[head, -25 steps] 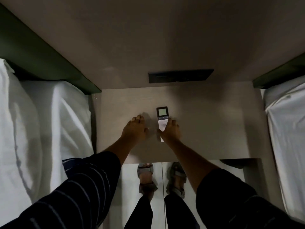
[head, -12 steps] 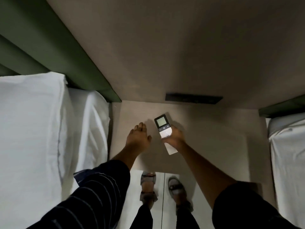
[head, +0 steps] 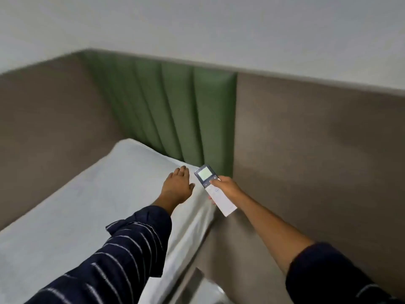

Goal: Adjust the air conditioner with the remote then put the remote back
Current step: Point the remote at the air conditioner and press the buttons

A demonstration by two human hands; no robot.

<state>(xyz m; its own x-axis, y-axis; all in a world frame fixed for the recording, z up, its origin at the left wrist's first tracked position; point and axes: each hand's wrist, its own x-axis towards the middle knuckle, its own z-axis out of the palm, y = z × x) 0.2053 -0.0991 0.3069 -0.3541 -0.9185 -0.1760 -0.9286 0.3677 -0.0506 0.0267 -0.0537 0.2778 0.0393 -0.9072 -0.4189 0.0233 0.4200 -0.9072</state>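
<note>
The white remote (head: 221, 199) with a dark top and a lit green screen is held up in the air, pointing up and to the left. My right hand (head: 225, 187) grips it around the middle, thumb on the buttons just below the screen. My left hand (head: 178, 187) hovers beside it to the left, palm down, fingers loosely spread, holding nothing, above the corner of a white bed. No air conditioner is in view.
A white bed (head: 76, 211) fills the lower left. A green padded headboard (head: 175, 119) stands behind it, with brown wall panels (head: 306, 150) on either side and a white wall above. A strip of pale floor (head: 210, 292) shows at the bottom.
My right hand has lifted the remote off the bedside table. My view has swung up and left from the table to the headboard and wall. My left hand has left the table.
</note>
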